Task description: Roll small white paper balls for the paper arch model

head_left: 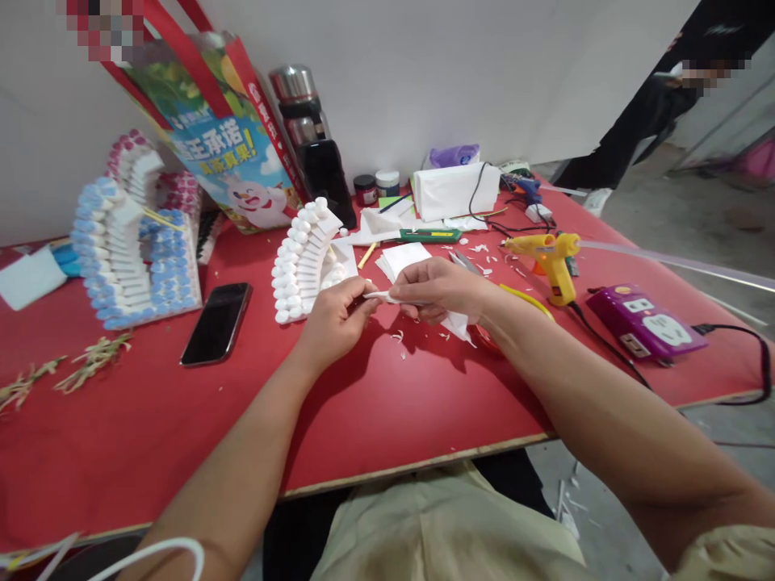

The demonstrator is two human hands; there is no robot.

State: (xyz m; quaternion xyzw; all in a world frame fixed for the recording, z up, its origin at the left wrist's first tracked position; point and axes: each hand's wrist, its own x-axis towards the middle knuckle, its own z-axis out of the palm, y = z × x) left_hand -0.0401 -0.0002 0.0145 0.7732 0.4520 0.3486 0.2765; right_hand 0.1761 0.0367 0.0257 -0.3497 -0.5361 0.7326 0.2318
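Between both hands, over the red table, is a thin white strip of rolled paper. My left hand pinches its left end between thumb and fingertips. The fingers of my right hand are closed round its other end. Just left of my hands stands a curved white model built of rounded white pieces, partly hidden by my left hand. White paper sheets lie behind my right hand, and another white piece shows below it. Scissors are partly covered by my right hand.
A yellow glue gun and purple power strip with cords lie right. A green cutter lies behind. Left are a phone, a blue-and-white model and a bag. A thermos stands behind; paper scraps lie about.
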